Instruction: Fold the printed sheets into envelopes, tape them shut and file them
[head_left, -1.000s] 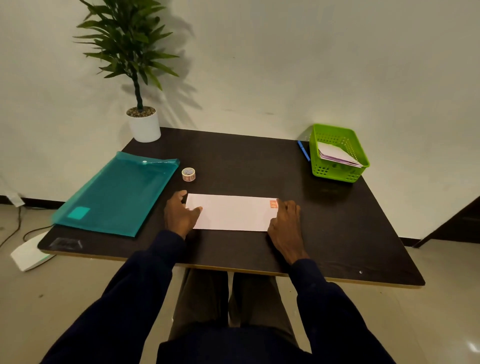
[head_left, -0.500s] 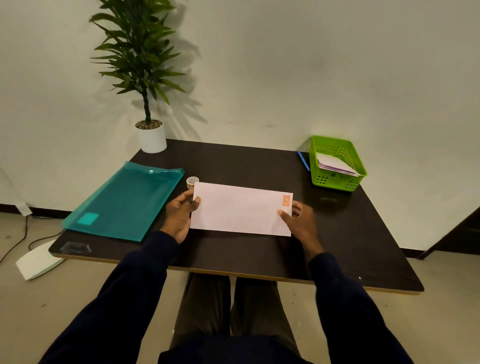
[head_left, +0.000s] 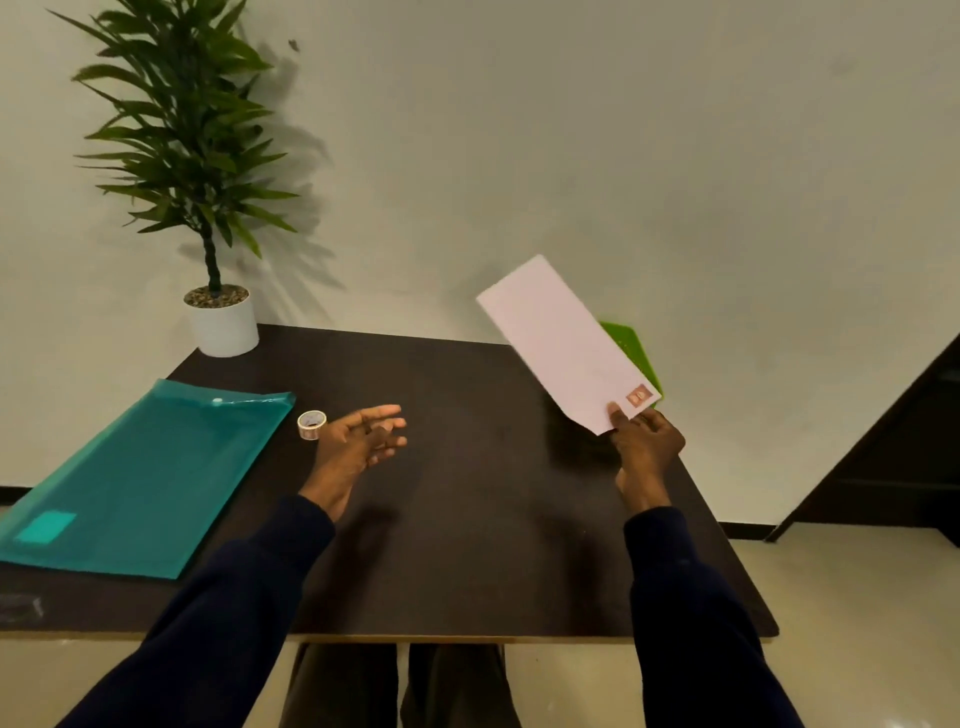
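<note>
Where teal folder (head_left: 140, 478) lies, dark table (head_left: 467, 493) (plant (head_left: 223, 325) behind), pale wall (head_left: 571, 156), beige floor (head_left: 857, 623)

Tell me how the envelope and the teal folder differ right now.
The envelope is pale pink and opaque; the folder is teal and translucent. The envelope is up in the air, tilted, pinched at its near end by the right hand; the folder lies flat on the table. The folder looks the larger. Both are flat rectangles.
</note>
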